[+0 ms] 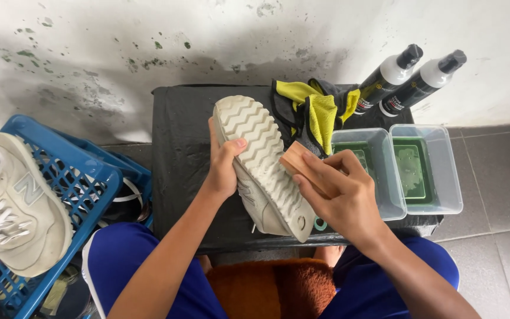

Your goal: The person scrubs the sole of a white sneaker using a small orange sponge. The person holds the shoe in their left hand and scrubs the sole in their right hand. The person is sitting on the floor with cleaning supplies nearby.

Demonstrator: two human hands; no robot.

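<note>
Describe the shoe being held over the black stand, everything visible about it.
The shoe is an off-white sneaker turned sole-up, its toe pointing away from the person. The cream rubber sole shows a zigzag tread, with a small round mark near the heel. It lies tilted above the black stand. The left hand grips its side near the toe, thumb on the tread. The right hand presses a wooden brush against the sole's edge. Little of the upper shows, only a pale side panel.

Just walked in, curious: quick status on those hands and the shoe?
Left hand grips shoe, sole up, over black table. Right hand presses wooden brush on sole. Yellow cloth, two tubs beside; nothing in the way.
</note>
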